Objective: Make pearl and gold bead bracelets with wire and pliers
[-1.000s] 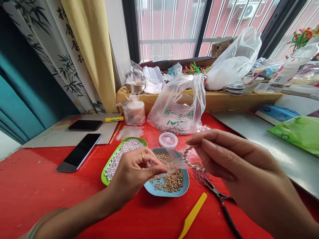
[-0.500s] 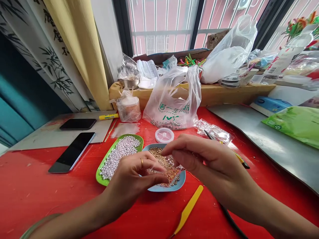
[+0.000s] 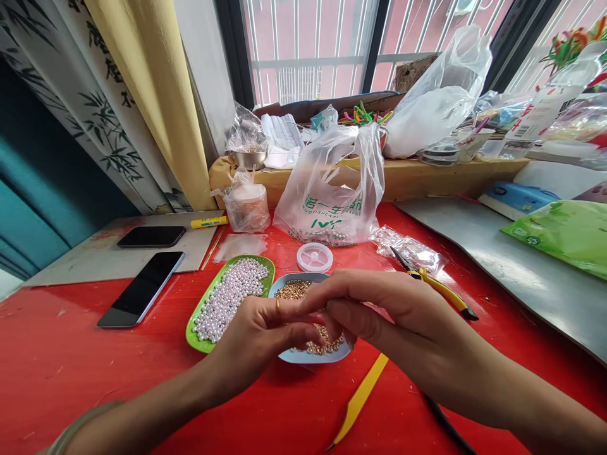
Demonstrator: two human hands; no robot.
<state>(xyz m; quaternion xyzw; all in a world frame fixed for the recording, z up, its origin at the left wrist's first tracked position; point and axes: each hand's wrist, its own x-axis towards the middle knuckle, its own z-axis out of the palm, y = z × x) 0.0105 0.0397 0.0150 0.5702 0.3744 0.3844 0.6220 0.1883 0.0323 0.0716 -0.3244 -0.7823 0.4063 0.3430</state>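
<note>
My left hand (image 3: pixel 258 338), with a ring on one finger, meets my right hand (image 3: pixel 403 316) over a blue tray (image 3: pixel 308 360). The fingertips of both touch and overlap. My fingers are closed, but whatever lies between them is covered by the hands. Gold beads (image 3: pixel 291 289) lie in the blue tray, partly behind the fingers. Left of it, a green tray (image 3: pixel 192 338) is heaped with pearly white beads (image 3: pixel 232 294). Yellow tweezers (image 3: pixel 363 395) rest on the red table (image 3: pixel 265 423) below my right hand.
Behind the trays are a round lid (image 3: pixel 314 258), a printed plastic bag (image 3: pixel 332 202) and a wrapped jar (image 3: pixel 249 205). Yellow-handled pliers (image 3: pixel 441 287) lie beyond my right hand. Two phones (image 3: pixel 142 287) (image 3: pixel 152 236) are at left, a metal sheet (image 3: pixel 512 278) at right.
My hands have come closer together, fingers now overlapping. The small transparent bag that showed between them is hidden now. The view has shifted slightly.
</note>
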